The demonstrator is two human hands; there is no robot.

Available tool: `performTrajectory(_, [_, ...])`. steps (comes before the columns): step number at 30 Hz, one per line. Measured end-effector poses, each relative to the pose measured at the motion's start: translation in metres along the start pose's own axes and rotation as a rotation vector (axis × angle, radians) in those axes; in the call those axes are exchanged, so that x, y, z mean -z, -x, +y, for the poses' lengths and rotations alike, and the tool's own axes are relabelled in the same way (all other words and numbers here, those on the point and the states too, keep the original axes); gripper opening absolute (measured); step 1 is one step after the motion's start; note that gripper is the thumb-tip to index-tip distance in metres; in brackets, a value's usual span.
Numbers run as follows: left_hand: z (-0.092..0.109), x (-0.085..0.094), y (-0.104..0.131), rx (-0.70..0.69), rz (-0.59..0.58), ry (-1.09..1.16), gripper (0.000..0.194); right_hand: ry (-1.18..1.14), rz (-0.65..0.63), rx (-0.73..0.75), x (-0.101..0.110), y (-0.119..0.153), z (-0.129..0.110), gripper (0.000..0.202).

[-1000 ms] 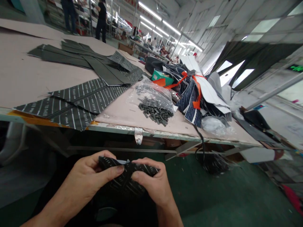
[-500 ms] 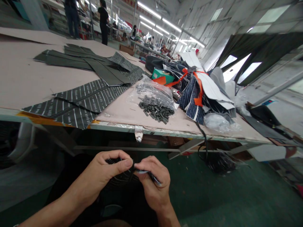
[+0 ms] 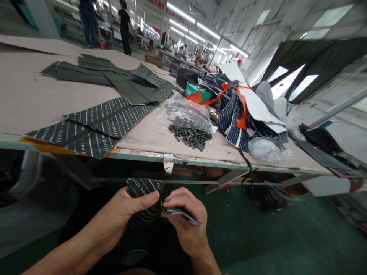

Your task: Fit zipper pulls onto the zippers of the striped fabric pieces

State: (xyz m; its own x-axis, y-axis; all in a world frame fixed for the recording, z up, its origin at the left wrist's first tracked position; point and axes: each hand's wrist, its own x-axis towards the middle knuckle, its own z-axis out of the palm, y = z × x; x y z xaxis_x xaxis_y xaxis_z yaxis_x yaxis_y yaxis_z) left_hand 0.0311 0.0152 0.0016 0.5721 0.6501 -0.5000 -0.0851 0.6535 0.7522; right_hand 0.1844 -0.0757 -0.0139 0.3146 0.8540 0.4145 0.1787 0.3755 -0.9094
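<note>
Here, before the flat, pale-pink table (image 3: pixel 149 143), the left hand (image 3: pixel 124 210) and right hand (image 3: pixel 187 223) both pinch a dark, white-striped fabric panel (image 3: pixel 143 187); gripping close together should steady its bend.

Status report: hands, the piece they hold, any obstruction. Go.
Left hand gripping patterned fabric, thumb on top. Right hand closed on a folded part, apparently same piece. Fabric held short of the table edge; nothing seen blocking the hands.
</note>
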Motion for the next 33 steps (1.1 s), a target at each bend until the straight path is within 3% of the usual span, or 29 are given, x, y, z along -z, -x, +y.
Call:
performTrajectory(2, [0.004, -0.003, -0.001, 0.036, 0.021, 0.046, 0.041, -0.134, 0.013, -0.035, -0.001, 0.001, 0.001, 0.004])
performTrajectory(6, [0.008, -0.009, -0.002, 0.009, -0.036, 0.082, 0.036, -0.456, 0.096, -0.387, -0.005, -0.005, 0.003, 0.010])
performTrajectory(9, [0.008, -0.012, -0.005, 0.001, -0.070, 0.100, 0.035, -0.514, 0.121, -0.534, -0.005, -0.017, 0.005, 0.030])
performTrajectory(12, [0.008, -0.014, -0.009, -0.011, -0.093, 0.115, 0.035, -0.512, 0.135, -0.624, -0.003, -0.029, 0.007, 0.036])
performTrajectory(19, [0.011, -0.013, -0.015, -0.069, -0.144, 0.035, 0.032, -0.510, 0.064, -0.683, -0.004, -0.040, 0.009, 0.032])
performTrajectory(33, [0.017, -0.014, -0.022, -0.084, -0.244, -0.003, 0.025, -0.528, 0.052, -0.746, -0.004, -0.043, 0.019, 0.034])
